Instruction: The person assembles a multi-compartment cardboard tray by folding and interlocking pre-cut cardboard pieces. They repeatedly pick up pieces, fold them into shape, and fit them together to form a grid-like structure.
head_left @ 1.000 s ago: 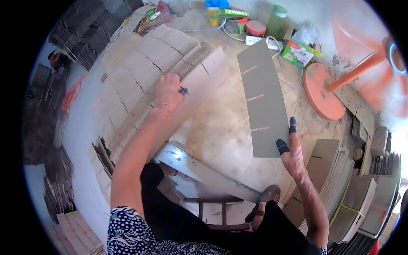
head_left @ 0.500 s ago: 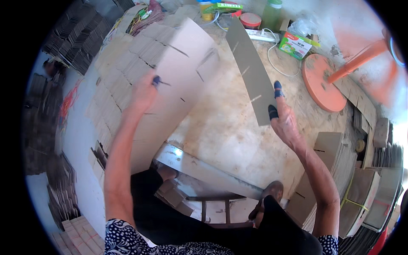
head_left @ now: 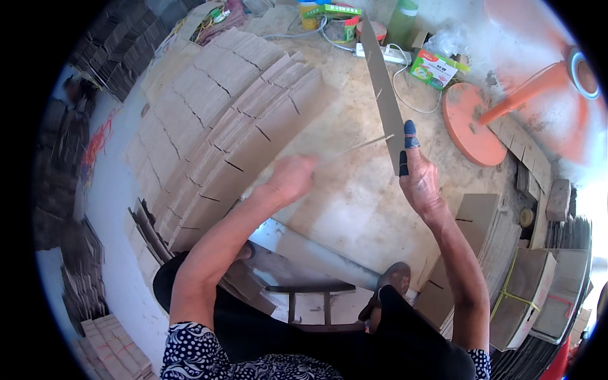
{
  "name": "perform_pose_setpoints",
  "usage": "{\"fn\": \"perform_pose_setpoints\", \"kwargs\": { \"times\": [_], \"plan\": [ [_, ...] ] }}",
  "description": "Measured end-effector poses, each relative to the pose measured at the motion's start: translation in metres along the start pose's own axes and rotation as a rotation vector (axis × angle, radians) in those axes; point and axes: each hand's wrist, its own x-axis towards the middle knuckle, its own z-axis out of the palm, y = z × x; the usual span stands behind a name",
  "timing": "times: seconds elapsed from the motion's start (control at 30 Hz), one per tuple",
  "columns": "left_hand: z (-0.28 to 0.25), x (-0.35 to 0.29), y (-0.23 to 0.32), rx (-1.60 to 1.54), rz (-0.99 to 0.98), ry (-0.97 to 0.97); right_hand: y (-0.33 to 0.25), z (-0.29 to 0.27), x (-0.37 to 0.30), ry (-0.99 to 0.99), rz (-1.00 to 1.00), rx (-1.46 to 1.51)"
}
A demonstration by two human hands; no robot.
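My right hand (head_left: pixel 419 183) grips the lower end of a long grey cardboard divider (head_left: pixel 382 88) with short slots along it. The divider stands tilted, seen nearly edge-on. Dark covers wrap the thumb and a fingertip of that hand. My left hand (head_left: pixel 292 180), smeared by motion, is closed over the table to the left of it. From near its fingers a thin pale cardboard strip (head_left: pixel 370 143) reaches to the divider, at one of the slots as it appears. Left of my left hand lies a long stack of slotted cardboard dividers (head_left: pixel 234 142).
On the wooden table (head_left: pixel 316 209), an orange round-based stand (head_left: pixel 472 123) is at the right. A power strip (head_left: pixel 386 54), green box (head_left: pixel 436 68) and green bottle (head_left: pixel 403 22) line the back. More cardboard (head_left: pixel 472 221) leans at right; tied bundles (head_left: pixel 522 288) are beyond.
My left hand has moved from the stack at the left to the middle, toward the divider. My right hand has turned the divider more edge-on, its top shifting right.
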Motion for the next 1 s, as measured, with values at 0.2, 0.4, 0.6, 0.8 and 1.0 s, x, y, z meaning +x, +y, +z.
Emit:
{"fn": "perform_pose_setpoints", "kwargs": {
  "times": [0.2,0.4,0.6,0.8,1.0],
  "plan": [
    [0.016,0.003,0.030,0.051,-0.020,0.034,-0.007,-0.019,-0.029,-0.019,-0.030,-0.072],
    [0.016,0.013,0.083,-0.125,0.043,0.103,-0.031,-0.032,-0.059,-0.065,-0.046,-0.036],
    [0.045,0.013,0.102,-0.152,0.039,0.065,-0.011,-0.022,-0.078,-0.093,0.083,-0.072],
    [0.049,0.012,0.098,-0.128,0.019,-0.010,-0.025,-0.034,-0.064,-0.304,0.258,0.089],
    [0.051,0.000,0.089,-0.195,0.067,-0.071,-0.021,-0.018,-0.068,-0.445,0.327,0.053]
  ]
}}
